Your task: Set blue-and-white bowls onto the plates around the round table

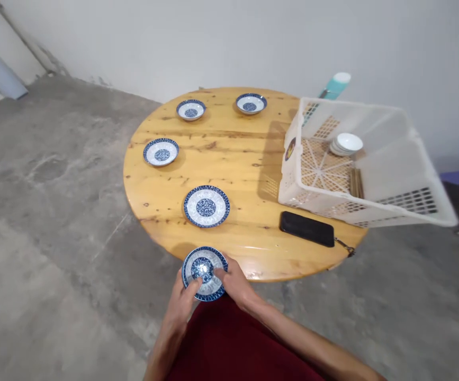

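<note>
Between my two hands is a blue-and-white patterned plate (208, 256), held just off the table's near edge; whether more plates are stacked under it I cannot tell. My left hand (185, 296) grips its left rim, thumb on the upper face. On the opposite side my right hand (232, 278) has its thumb over the plate and its fingers underneath, hidden. A matching plate (206, 206) lies on the table just beyond. Farther round the edge are three more like it: a left plate (161, 152), a back-left plate (191, 110) and a back plate (251, 103).
The round wooden table (229, 159) stands near a white wall. On its right, a white plastic crate (293, 174) overhangs the edge, with stacked white bowls (347, 144) and chopsticks (356, 183) inside. A black phone (307, 228) lies before it; a turquoise object (337, 85) rises behind.
</note>
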Tool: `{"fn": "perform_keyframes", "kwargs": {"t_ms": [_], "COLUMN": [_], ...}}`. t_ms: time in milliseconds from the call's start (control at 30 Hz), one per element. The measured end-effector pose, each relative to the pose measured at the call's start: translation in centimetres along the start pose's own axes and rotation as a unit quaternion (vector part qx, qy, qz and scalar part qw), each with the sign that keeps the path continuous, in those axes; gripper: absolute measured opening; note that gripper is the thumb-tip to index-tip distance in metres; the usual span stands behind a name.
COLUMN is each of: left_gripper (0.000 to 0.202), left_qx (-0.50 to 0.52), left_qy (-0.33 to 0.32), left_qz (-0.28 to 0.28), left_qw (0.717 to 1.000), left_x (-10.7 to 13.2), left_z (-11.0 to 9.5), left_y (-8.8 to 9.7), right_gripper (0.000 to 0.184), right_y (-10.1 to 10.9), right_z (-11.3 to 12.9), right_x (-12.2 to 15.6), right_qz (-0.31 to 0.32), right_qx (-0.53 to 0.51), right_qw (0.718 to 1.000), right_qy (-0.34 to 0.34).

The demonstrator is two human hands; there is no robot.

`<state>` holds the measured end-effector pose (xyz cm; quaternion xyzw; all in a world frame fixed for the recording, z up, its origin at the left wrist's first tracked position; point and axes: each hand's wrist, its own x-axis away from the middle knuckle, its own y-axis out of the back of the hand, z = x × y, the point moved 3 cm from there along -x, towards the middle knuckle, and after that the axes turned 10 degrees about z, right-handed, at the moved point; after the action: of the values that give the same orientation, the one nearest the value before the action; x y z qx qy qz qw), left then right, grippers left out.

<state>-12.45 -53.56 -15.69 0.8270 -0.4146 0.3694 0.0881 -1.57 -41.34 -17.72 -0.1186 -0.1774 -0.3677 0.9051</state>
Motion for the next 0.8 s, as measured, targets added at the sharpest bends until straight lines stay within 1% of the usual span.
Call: {"fn": "perform_keyframes", "kwargs": {"t_ms": [133, 267, 367, 500, 667, 800], "left_gripper": [0.068, 0.065, 0.065, 0.065, 0.061, 0.053], "left_qx": [-0.045, -0.081, -0.090, -0.096, -0.133, -0.175], "left_qy": [-0.002, -0.006, -0.011, -0.017, -0.026, -0.038], "left_qz": [0.014, 0.041, 0.055, 0.076, 0.135, 0.195], "left_qw": [0.999, 0.996, 0.994, 0.992, 0.981, 0.964], "left_x": [-3.2, -5.4, -6.7, -7.8, -9.6, -12.3], "left_z": [-3.6, -7.4, -9.6, -11.9, -14.5, -17.1], "left_y": [1.4, 1.7, 1.4, 0.8, -0.1, -0.8], "right_gripper": [0.042, 0.044, 0.046, 0.046, 0.047, 0.046], "right_y": [-0.9, -1.2, -1.3, -1.2, -0.8, -0.1], "right_z": [1.4, 2.5, 3.1, 4.1, 5.4, 7.1], "right_x": [-3.5, -6.5, -8.1, -9.2, -10.0, -11.4], "right_qz": [-0.013, -0.041, -0.063, -0.093, -0.149, -0.203], "right_qx": [-0.035, -0.052, -0.066, -0.064, -0.060, -0.064], "right_qw": [0.999, 0.998, 0.996, 0.993, 0.987, 0.977], "right_qy": [-0.004, 0.000, 0.009, 0.020, 0.009, 0.019]}}
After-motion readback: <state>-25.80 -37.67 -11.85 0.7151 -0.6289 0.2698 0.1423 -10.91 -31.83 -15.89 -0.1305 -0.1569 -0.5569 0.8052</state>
